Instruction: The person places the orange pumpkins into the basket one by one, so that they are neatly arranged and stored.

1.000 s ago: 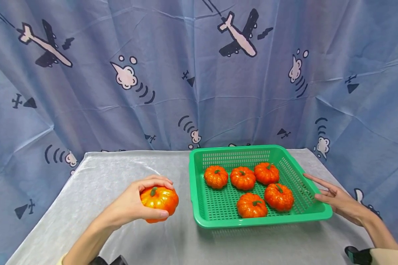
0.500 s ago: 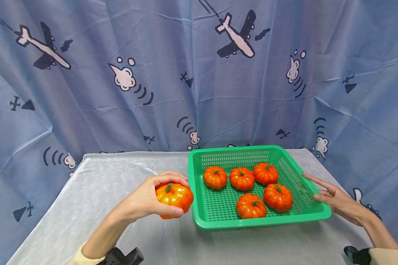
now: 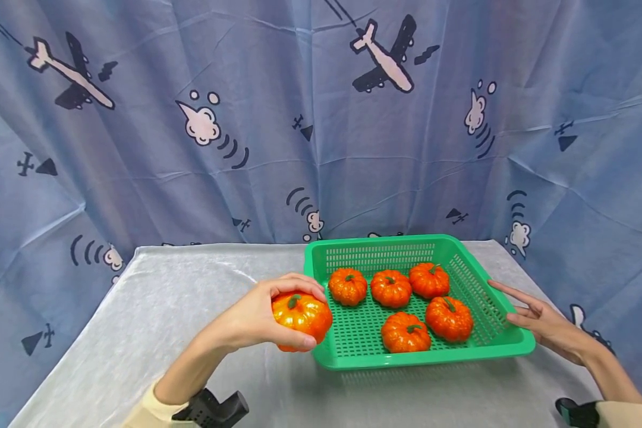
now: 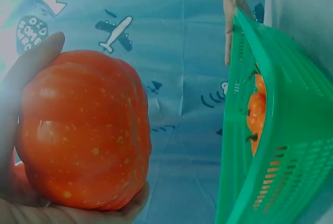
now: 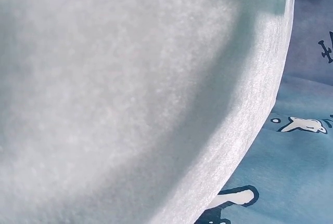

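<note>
My left hand (image 3: 257, 318) grips a small orange pumpkin (image 3: 302, 316) with a green stem, fingers over its far side and thumb along the near side. In the head view it overlaps the left rim of a green plastic basket (image 3: 406, 360). The left wrist view shows the pumpkin (image 4: 86, 130) large, with the basket (image 4: 281, 94) off to its right. Several similar pumpkins (image 3: 390, 288) sit inside the basket. My right hand (image 3: 548, 324) rests at the basket's right rim, its fingers extended; the right wrist view does not show that hand.
A pale grey cloth (image 3: 192, 285) covers the table under the basket. Behind it hangs a blue curtain (image 3: 267, 119) printed with airplanes and clouds. The table's right edge (image 5: 273, 104) shows in the right wrist view, with a shadow falling on the cloth.
My left hand has moved to the right with the pumpkin, from beside the basket to its left rim. The right hand and the basket have stayed in place.
</note>
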The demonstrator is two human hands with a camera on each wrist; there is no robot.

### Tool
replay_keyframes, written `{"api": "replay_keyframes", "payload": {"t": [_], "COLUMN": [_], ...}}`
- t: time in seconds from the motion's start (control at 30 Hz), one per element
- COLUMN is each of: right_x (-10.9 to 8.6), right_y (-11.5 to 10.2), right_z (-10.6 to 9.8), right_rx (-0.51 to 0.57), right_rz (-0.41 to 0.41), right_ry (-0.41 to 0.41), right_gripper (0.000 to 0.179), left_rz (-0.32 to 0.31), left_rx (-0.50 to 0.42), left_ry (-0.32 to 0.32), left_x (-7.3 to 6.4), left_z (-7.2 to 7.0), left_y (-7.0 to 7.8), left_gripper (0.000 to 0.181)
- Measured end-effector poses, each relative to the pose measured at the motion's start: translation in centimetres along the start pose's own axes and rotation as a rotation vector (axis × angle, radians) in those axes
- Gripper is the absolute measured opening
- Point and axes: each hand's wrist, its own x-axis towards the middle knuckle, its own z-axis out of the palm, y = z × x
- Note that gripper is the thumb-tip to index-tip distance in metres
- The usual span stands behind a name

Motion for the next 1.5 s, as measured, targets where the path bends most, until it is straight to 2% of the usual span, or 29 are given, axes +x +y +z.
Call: {"api": "replay_keyframes", "payload": {"t": [0.2,0.47,0.83,0.93,1.03,1.13,1.27,1.5], "right_x": [0.1,0.1,0.2,0.1,0.1,0.1,0.1,-0.1], "right_y": [0.0,-0.1,-0.1,-0.1,0.0,0.1,0.2,0.2], "right_z": [0.0,0.0,0.1,0.1,0.1,0.0,0.0,0.0], "right_rx": [0.012,-0.004,0.004,0.012,0.014,0.025,0.043,0.055], "right_rz": [0.014,0.027,0.009,-0.003,-0.014,-0.017,-0.020,-0.053], "right_ry": [0.000,0.005,0.009,0.002,-0.007,-0.015,-0.021,-0.030], "right_gripper": [0.057,0.057,0.058,0.058,0.058,0.058,0.059,0.058], "left_rz": [0.008,0.020,-0.005,0.001,0.040,0.072,0.076,0.094], "left_rx": [0.015,-0.021,-0.081,-0.065,-0.058,-0.033,0.045,0.223], "left_ry": [-0.016,-0.029,0.025,0.043,0.041,0.021,-0.003,-0.070], "left_x": [1.3,2.8,4.7,5.2,5.4,5.4,5.3,6.7], "left_z": [0.6,1.6,3.2,3.6,4.0,4.4,5.0,5.6], "left_y": [-0.2,-1.1,-3.7,-4.3,-4.6,-4.4,-4.3,-7.2], "left_gripper": [0.040,0.040,0.041,0.040,0.038,0.037,0.036,0.038]}}
